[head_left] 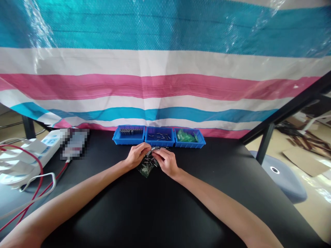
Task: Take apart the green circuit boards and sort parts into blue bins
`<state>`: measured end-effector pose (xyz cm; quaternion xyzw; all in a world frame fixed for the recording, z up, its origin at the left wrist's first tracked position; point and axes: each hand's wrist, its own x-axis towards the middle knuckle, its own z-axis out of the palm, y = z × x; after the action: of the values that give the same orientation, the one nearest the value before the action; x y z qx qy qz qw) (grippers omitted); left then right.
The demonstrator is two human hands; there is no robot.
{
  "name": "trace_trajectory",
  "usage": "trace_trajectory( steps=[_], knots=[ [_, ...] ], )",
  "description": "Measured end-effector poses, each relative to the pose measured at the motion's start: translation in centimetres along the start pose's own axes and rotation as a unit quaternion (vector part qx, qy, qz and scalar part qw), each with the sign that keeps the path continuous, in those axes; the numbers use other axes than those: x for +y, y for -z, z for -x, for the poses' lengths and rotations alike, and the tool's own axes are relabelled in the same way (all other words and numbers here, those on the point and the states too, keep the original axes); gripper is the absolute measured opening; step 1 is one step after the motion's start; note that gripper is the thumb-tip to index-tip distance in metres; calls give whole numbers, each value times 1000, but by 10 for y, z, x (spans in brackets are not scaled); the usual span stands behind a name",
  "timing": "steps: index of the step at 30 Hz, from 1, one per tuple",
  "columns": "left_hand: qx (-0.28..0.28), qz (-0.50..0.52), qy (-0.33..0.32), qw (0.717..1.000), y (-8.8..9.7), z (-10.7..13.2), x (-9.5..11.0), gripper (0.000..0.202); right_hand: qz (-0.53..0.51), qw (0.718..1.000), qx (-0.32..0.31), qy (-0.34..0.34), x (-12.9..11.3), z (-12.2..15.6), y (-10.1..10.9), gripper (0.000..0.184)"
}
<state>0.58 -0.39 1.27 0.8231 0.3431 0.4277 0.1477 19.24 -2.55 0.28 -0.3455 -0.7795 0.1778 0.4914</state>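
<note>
My left hand and my right hand meet just in front of the blue bins, fingers closed in a pinch. Between the fingertips is something small and greyish that I cannot make out. Below them lies a clear, greenish plastic bag with slim metal pieces in and around it. The left blue bin holds short metal cylinders in rows. Thin dark metal pins lie scattered in the middle blue bin. Green plastic packets fill part of the right blue bin.
A white power strip with plugged-in chargers and red and white cables stands at the left of the black table. Beside it is a pixelated phone-like object. A striped sheet hangs behind. A grey stool is at the right.
</note>
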Motion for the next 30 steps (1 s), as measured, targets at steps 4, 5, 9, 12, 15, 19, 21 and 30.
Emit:
trace_trajectory(
  steps=[4, 5, 9, 12, 15, 19, 21, 30],
  knots=[
    [-2, 2, -6, 1000, -1, 1, -1, 16, 0, 1000, 0, -1, 0, 0, 0, 17],
    [-2, 5, -6, 1000, -1, 1, -1, 16, -1, 1000, 0, 0, -1, 0, 1, 17],
    [-2, 17, -9, 1000, -1, 1, -3, 15, -2, 1000, 5, 8, -2, -1, 1, 16],
    [-16, 22, -9, 1000, 0, 1, -2, 14, 0, 1000, 13, 14, -2, -1, 1, 16],
    [-18, 33, -19, 999, 1, 1, -3, 13, 0, 1000, 13, 18, -1, -1, 0, 16],
    [-5, 42, -38, 998, 0, 1, -6, 10, 5, 1000, 14, 16, -1, 0, -1, 16],
    [-2, 45, -41, 998, 0, 1, -7, 9, 7, 1000, 14, 12, -1, -1, -1, 16],
    [3, 17, -47, 999, 2, 1, -5, 11, -1, 999, 24, -45, -3, -2, 0, 12]
  ],
)
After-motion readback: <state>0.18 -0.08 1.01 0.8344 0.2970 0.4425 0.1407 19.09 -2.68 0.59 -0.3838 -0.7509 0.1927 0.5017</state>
